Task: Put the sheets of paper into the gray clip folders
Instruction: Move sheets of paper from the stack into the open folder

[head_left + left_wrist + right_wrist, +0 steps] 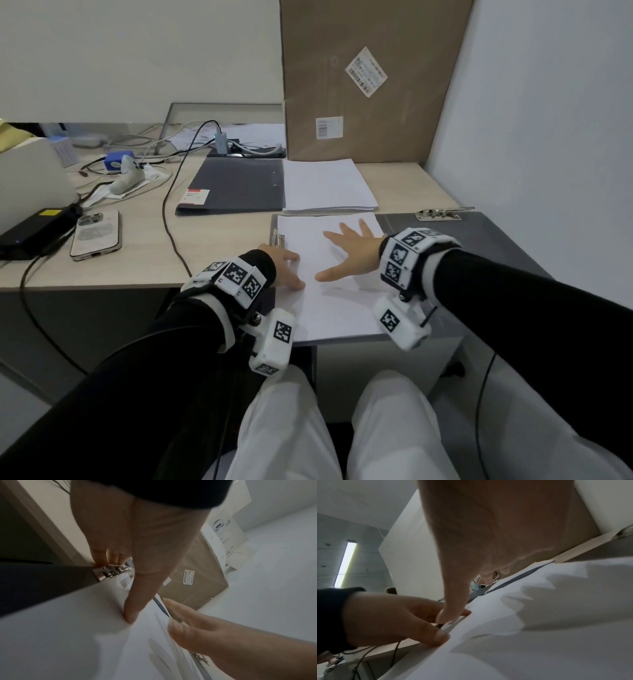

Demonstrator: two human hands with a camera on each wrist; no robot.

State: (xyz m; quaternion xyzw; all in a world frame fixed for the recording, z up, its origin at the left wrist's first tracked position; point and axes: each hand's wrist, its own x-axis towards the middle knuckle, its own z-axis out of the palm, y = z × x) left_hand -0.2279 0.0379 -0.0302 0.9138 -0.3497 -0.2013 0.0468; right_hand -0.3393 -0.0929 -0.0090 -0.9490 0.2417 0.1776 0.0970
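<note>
Now both hands lie on the sheets of paper [329, 274] inside the open gray clip folder [479, 240]: right hand [352, 253] flat, fingers spread; left hand [284, 263] fingers at the metal clip [111, 573], thumb pressing the paper.

Long black sleeves [513, 308] run down to both hands. Each wrist wears a white blocky band [409, 255] printed with black square markers, and the legs are in white trousers [284, 428].

- Head view looks forward and down over the desk [144, 240].
- Both wrist views sit close (blurred), looking along the fingers.
- All three share the white sheets [329, 260] at centre frame.
</note>
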